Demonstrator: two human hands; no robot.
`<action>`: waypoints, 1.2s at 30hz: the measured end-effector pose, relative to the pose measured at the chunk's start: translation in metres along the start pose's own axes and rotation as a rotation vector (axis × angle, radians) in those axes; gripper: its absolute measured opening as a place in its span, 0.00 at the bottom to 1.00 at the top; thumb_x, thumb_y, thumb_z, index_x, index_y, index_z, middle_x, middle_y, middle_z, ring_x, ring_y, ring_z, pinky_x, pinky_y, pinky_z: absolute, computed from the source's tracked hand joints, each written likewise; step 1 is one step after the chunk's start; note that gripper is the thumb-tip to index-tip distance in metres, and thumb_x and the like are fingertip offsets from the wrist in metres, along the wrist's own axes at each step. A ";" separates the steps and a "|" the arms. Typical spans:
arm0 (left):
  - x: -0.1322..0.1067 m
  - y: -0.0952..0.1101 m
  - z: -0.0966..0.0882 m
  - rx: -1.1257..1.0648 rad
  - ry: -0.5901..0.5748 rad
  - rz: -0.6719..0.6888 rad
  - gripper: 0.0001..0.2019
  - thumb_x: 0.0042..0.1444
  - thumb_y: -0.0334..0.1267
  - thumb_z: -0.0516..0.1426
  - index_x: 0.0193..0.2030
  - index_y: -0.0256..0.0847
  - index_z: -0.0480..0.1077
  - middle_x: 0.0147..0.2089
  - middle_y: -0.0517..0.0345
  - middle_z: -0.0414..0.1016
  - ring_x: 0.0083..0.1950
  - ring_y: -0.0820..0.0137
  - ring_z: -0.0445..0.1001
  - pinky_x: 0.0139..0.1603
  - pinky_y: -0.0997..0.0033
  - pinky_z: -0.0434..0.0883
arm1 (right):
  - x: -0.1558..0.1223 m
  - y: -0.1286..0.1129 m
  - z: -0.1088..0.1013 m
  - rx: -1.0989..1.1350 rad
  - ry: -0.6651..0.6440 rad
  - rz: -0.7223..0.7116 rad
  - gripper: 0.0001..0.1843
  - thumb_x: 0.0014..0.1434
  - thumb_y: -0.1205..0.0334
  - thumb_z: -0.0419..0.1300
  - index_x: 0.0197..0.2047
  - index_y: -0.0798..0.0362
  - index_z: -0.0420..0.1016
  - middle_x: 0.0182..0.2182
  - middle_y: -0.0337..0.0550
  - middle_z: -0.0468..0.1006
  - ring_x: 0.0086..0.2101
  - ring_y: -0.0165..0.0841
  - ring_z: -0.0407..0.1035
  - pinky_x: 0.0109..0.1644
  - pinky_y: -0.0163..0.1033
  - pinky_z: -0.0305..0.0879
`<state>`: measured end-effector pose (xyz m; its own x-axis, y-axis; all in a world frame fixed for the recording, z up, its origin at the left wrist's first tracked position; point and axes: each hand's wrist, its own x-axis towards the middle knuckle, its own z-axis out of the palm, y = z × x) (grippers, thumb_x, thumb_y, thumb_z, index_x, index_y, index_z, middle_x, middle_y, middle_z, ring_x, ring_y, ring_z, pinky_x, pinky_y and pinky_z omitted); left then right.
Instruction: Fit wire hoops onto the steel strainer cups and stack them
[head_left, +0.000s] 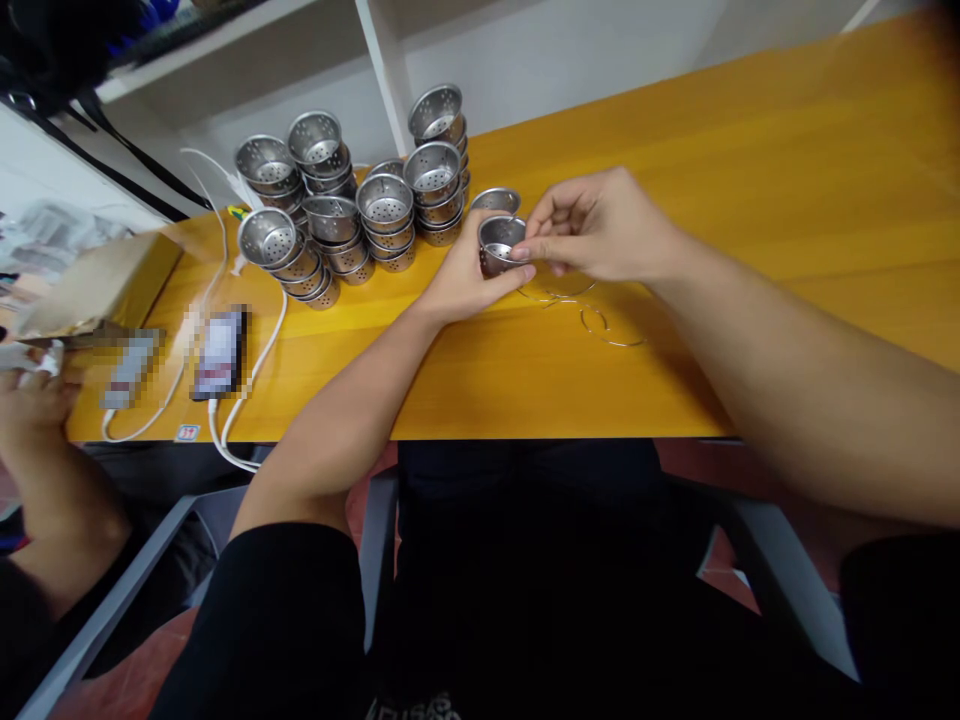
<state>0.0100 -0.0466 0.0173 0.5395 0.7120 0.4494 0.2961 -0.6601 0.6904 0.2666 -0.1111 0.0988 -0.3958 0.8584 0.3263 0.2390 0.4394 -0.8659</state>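
Note:
My left hand (pixel 463 275) wraps round a small perforated steel cup (pixel 498 243) held just above the yellow table (pixel 750 190). At the cup's rim my right hand (pixel 596 225) is pinched, fingers curled together, seemingly on a thin wire piece that is too fine to name. Another steel cup (pixel 495 200) stands right behind the held one. Thin wire rings (pixel 600 322) lie on the table under and to the right of my hands.
Several stacks of the same perforated steel cups (pixel 352 215) stand at the back left. White cables (pixel 247 385), a blurred phone (pixel 220 355) and a cardboard box (pixel 97 280) lie left. Another person's hand (pixel 30 400) works at the far left edge. A white shelf stands behind.

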 end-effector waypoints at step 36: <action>0.005 -0.030 0.000 0.026 0.055 0.072 0.54 0.76 0.86 0.66 0.90 0.53 0.61 0.84 0.41 0.75 0.88 0.46 0.82 0.93 0.35 0.77 | -0.004 0.025 -0.002 -0.333 -0.017 -0.285 0.10 0.79 0.46 0.80 0.59 0.34 0.96 0.72 0.53 0.86 0.64 0.60 0.85 0.66 0.71 0.90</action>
<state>0.0040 -0.0232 -0.0006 0.5159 0.6741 0.5285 0.2786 -0.7155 0.6407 0.2760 -0.1027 0.0770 -0.5010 0.6873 0.5259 0.3903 0.7218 -0.5715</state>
